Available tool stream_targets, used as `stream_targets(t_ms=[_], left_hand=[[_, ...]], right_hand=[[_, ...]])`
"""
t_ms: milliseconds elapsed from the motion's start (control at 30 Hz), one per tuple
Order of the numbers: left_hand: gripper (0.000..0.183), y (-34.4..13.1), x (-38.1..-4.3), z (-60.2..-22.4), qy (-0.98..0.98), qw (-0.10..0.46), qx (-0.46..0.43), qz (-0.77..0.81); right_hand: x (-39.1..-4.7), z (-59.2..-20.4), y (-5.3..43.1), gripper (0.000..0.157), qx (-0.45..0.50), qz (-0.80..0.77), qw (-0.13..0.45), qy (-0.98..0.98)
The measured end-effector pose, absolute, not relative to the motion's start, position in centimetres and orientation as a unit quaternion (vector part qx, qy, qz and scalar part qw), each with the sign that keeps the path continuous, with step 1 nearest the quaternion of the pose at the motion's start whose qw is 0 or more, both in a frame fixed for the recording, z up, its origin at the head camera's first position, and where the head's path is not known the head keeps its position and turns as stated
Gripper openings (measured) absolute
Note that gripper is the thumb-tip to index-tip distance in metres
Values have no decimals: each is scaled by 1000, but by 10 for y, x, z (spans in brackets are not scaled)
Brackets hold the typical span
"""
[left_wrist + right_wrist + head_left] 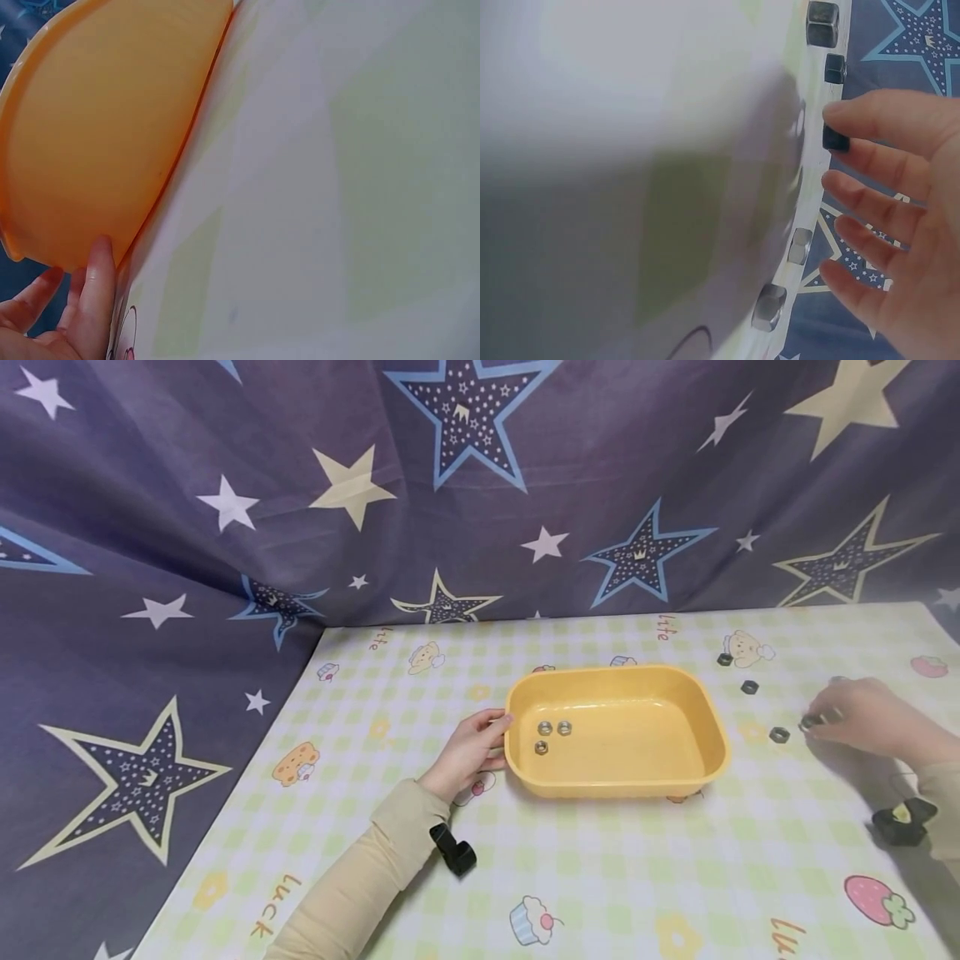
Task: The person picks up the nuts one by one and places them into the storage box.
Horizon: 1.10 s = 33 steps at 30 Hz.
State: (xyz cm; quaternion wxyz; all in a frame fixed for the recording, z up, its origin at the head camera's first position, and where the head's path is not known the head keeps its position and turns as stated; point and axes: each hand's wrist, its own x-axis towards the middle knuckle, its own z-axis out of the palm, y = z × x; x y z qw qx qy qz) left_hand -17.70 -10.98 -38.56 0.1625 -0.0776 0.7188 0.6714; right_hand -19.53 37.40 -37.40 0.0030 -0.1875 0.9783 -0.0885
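A yellow plastic tray stands on the table, with three metal nuts lying inside near its left end. Against the outside of that end rests my left hand; its fingers reach out fairly straight, touching the wall, as the left wrist view also shows. Right of the tray, my right hand is low over the table, slightly blurred. Between its thumb and index finger it pinches a dark nut. Around that hand lie more nuts, among them a silver one and a dark one.
Two further dark nuts, a nearer nut and a farther nut, lie beyond the tray's right side. A checked tablecloth with cartoon prints covers the table. Behind it hangs a dark star-patterned curtain.
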Motion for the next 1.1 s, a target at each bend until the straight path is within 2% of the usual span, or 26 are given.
stream_targets(t_ms=[300,1100], left_hand=[[37,-109,-177,-386,718,159,-79,673],[36,-108,-176,-385,715,159,-86,675]], right_hand=[[-190,-375,377,21,-190,-116,-30,974],[-186,-375,378,24,-158,-166,-48,972]])
